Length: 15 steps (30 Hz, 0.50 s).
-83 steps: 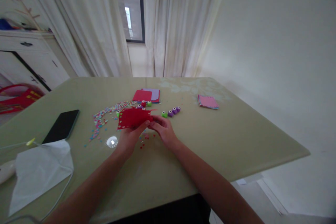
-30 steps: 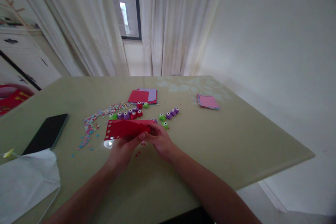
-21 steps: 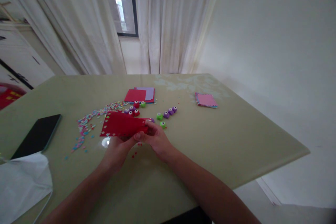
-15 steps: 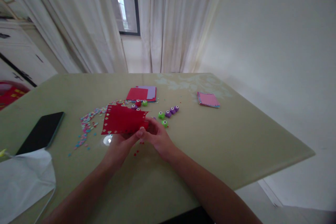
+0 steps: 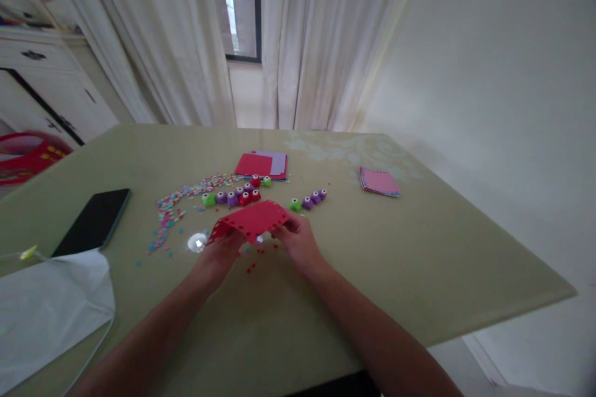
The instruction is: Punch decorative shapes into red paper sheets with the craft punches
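Observation:
Above the table I hold a red sheet of paper (image 5: 254, 218) with small shapes punched along its edges; it is bent and tilted. My left hand (image 5: 222, 255) grips it from beneath at the left, its fingertips hidden under the sheet. At the right edge, my right hand (image 5: 298, 239) pinches the paper between thumb and fingers. Just beyond the sheet stand several small paper punches with eye-like tops, such as a purple punch (image 5: 231, 199) and a green punch (image 5: 295, 205). Tiny red paper cutouts (image 5: 251, 268) lie below my hands.
Colourful confetti (image 5: 186, 192) spreads at the left, near a clear round disc (image 5: 197, 242). A dark phone (image 5: 95, 217) and a white face mask (image 5: 56, 304) lie further left. Stacked red and lilac paper (image 5: 254, 165) sits at the back; a pink punched stack (image 5: 379, 182) lies right.
The red sheet has tipped from facing me to a flatter, bent pose, uncovering more punches behind it. My right hand has slid along its edge. The whole view has shifted slightly.

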Available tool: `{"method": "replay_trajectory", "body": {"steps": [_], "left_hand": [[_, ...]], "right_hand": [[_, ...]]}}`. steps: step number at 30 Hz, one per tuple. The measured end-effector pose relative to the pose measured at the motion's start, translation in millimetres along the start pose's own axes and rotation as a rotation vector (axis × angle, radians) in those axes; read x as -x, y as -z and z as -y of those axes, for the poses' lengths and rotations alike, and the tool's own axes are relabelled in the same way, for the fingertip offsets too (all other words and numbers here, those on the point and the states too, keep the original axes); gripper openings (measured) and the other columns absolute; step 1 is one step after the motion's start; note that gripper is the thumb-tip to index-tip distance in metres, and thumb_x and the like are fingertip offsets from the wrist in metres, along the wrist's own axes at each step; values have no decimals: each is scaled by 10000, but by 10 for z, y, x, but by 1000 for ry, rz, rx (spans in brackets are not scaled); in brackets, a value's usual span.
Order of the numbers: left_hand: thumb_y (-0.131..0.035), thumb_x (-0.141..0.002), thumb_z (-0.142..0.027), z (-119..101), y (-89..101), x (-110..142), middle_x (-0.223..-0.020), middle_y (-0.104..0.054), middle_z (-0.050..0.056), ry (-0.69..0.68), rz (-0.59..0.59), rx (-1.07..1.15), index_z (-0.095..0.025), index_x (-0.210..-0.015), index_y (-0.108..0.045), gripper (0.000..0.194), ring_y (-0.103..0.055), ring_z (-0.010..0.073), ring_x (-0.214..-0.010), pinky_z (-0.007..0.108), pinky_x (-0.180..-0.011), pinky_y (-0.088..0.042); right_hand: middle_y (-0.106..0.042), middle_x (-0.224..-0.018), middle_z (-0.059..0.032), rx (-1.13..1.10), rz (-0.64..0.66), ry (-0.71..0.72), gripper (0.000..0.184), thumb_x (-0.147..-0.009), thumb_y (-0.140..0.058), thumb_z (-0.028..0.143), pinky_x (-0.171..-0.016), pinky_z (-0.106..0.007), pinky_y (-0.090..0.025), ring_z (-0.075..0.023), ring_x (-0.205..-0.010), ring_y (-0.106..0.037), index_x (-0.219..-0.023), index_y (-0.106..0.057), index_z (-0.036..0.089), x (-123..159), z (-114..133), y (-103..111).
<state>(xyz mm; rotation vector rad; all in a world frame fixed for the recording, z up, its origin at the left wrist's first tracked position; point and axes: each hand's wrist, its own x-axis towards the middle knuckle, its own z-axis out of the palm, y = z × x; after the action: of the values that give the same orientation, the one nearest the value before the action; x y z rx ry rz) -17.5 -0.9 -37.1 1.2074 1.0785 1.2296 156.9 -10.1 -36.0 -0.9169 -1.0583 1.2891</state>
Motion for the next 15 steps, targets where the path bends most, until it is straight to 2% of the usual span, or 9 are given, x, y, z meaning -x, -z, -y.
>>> {"method": "replay_trajectory", "body": {"steps": [3,8,11,15], "left_hand": [[-775,-862,-643,-28,-49,0,-1115,-833,111,72,-55,86,-226,-1111,-802,487,-799,299,-941,429,-830,-658],[-846,-810,-616,-86,-110,-4,-1007,-834,78,111,-122,160,-183,-1078,-782,513,-758,200,-753,308,-712,-623],[-831,-821,-617,-71,-100,-13,-996,-833,71,102,-132,146,-190,-1096,-782,510,-753,204,-748,310,-706,-616],[-806,-844,-612,-38,-73,-26,-1058,-832,83,2,-172,-30,-201,-1089,-798,479,-764,248,-894,340,-808,-614]], "right_hand": [[-792,-888,-14,-11,-35,-55,276,-735,-918,385,-761,-312,-530,-176,-783,-673,-939,-816,230,20,16,-9],[-778,-832,-14,-96,-32,-117,280,-740,-903,377,-656,-263,-495,-146,-710,-665,-929,-788,206,53,37,-32],[-777,-846,-9,-169,-35,-152,347,-736,-904,384,-645,-258,-513,-146,-706,-695,-1012,-783,212,51,37,-32],[-769,-864,2,-249,-47,-179,396,-753,-902,453,-649,-254,-534,-132,-692,-692,-1051,-777,224,29,19,-37]]}}
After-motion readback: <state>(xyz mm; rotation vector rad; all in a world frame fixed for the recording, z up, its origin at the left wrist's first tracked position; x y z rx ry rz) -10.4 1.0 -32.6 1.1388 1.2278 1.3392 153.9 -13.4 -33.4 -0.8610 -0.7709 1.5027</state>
